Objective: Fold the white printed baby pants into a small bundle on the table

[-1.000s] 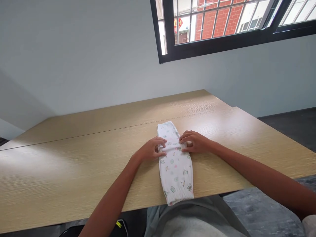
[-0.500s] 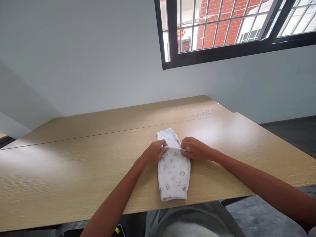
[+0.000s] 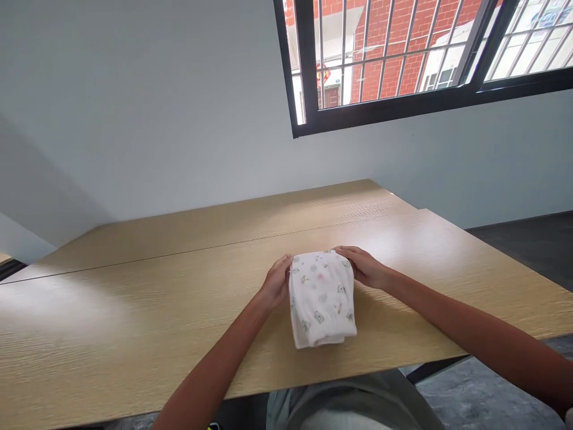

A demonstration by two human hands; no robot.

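Observation:
A pair of white children's pants (image 3: 321, 292), printed with small green and pink figures, is folded into a short bundle above the table in front of me. Its lower edge looks gathered, and a second layer shows beneath it. My left hand (image 3: 278, 278) grips the upper left corner, thumb on the near side. At the upper right corner, my right hand (image 3: 360, 264) holds the cloth, with some of its fingers hidden behind the fabric.
The pale wooden table (image 3: 156, 310) spreads to both sides, with a seam across its far part. Beyond it stands a grey-white wall (image 3: 179, 107) with a black-framed barred window (image 3: 380, 113). The table's front edge runs close to my lap.
The pants were a longer strip lying on the table, pinched at mid-length. Now they are doubled over into a shorter bundle, held up by both top corners.

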